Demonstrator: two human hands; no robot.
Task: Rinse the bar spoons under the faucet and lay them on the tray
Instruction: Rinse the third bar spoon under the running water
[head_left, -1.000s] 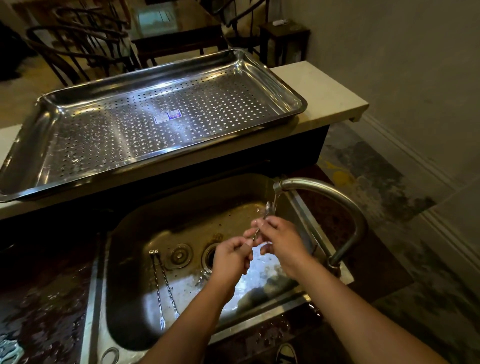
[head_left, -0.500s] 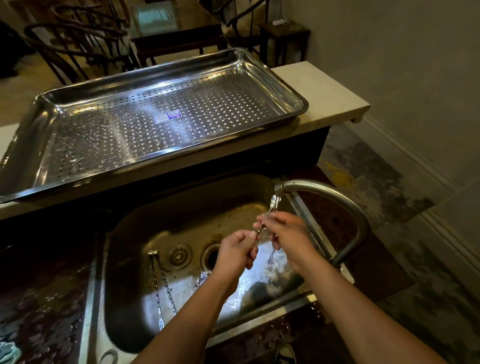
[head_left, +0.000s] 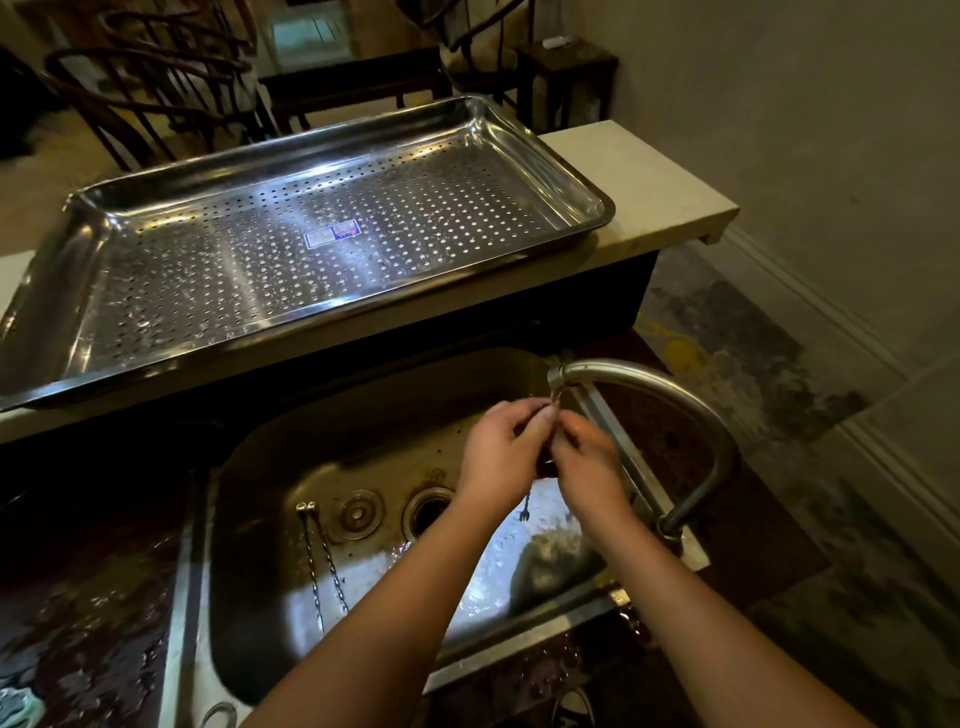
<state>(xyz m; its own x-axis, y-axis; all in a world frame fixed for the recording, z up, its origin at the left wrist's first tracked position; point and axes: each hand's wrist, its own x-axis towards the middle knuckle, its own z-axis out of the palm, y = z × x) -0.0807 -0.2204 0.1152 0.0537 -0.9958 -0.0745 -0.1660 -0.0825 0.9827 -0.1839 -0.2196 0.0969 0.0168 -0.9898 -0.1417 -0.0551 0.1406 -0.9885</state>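
Head view down into a steel sink (head_left: 363, 415), early in the job by the look of it. No spoons laid on the tray (head_left: 587, 187) yet. Rinsing of one bar spoon (head_left: 525, 512) under way: pinched upright between the curled fingers of the left hand (head_left: 501, 452) and the right hand (head_left: 589, 467), both grasping its thin stem directly below the spout of the faucet (head_left: 675, 395), with a small forked end poking out beneath the hands. Water flow too faint to confirm, though plenty of wet shine on the basin floor. Lying on that floor, left of the drain (head_left: 426, 512) and well apart from the hands: two more bar spoons (head_left: 322, 561), side by side, probably not yet rinsed. Left to do, as a judgement: finishing this spoon, lifting it up to the tray, then the same for the other two. Tray of bright stainless steel, wide, shallow, rectangular with rounded corners, its floor punched with rows of small round holes, a small blue-and-white sticker (head_left: 331, 234) near the middle. Beneath it, a pale, smooth, stone-like surface (head_left: 649, 182) behind the sink. Faucet a brushed metal tube bent in a high arch. Sink dull and yellowed, with speckled stains. Spoons long and slender, with twisted, rope-like stems, likely slippery when wet.
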